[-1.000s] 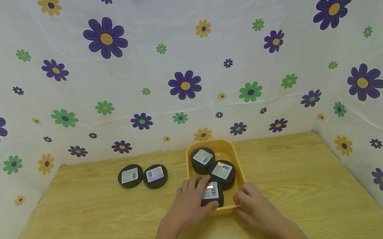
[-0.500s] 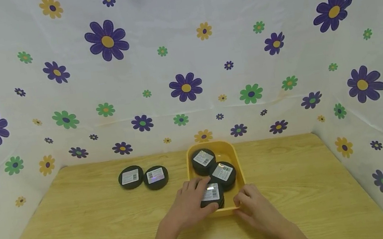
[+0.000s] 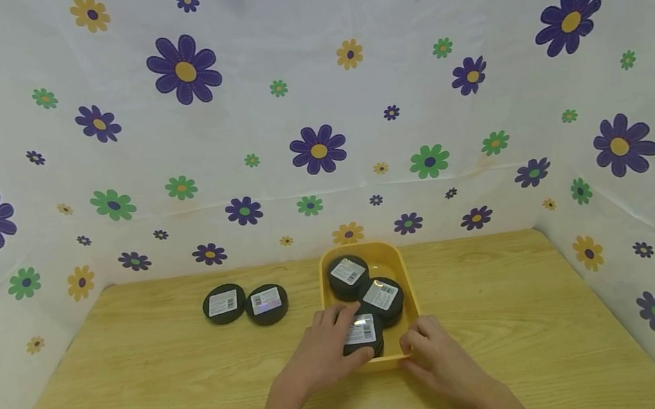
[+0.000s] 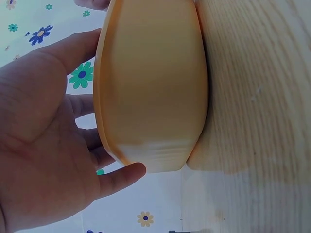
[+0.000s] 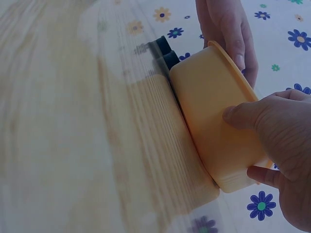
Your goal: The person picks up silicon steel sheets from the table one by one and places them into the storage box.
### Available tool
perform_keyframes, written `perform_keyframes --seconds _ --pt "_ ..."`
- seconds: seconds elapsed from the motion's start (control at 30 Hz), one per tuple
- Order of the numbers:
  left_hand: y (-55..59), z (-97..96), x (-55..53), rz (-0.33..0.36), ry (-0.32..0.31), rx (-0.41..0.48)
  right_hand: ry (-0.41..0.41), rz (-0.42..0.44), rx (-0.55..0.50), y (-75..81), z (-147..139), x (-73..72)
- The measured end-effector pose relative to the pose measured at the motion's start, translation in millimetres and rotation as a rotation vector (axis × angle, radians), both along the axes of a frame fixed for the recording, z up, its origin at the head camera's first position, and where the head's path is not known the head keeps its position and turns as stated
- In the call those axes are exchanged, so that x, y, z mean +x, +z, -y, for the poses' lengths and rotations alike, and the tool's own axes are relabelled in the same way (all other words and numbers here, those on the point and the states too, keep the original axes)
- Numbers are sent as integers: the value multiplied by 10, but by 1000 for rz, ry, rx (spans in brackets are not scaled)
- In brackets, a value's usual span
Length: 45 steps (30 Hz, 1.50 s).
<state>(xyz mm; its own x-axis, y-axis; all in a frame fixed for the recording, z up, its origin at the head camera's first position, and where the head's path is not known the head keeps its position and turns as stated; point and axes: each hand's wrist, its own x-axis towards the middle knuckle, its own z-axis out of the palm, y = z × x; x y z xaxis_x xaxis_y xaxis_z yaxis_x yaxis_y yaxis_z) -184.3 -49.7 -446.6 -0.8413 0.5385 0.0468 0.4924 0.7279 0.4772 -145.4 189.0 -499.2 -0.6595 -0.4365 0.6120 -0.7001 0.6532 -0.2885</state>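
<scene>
My left hand [image 3: 318,349] reaches over the left side of a yellow plastic bin [image 3: 411,339]. Its thumb and fingers span a black round container [image 3: 361,331] with a white barcode label, stacked on another, near the bin's front. In the left wrist view, that hand's fingers go over the bin's rim and their tips are mostly hidden. The right hand [image 3: 443,359] grips the bin's front right corner; in the right wrist view its thumb presses the outer wall. Two more black containers, one at the back [image 3: 348,277] and one mid-right [image 3: 382,300], sit inside the bin.
Two black round containers, a left one [image 3: 224,304] and a right one [image 3: 267,304], lie side by side on the wooden table [image 3: 157,382], left of the bin. A white flowered cloth [image 3: 266,122] hangs around the table's back and sides.
The head view has tilted very slightly, so everything sits a little lower in it. Both hands, the bin and the black containers keep their places.
</scene>
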Motion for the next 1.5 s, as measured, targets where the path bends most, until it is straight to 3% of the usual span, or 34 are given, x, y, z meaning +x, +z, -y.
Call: perform_keyframes --seconds 1.13,1.5 --pt "70 89 -1 15 15 57 -3 2 -2 29 15 4" --pt "88 262 -69 -19 98 56 -31 28 9 17 18 19"
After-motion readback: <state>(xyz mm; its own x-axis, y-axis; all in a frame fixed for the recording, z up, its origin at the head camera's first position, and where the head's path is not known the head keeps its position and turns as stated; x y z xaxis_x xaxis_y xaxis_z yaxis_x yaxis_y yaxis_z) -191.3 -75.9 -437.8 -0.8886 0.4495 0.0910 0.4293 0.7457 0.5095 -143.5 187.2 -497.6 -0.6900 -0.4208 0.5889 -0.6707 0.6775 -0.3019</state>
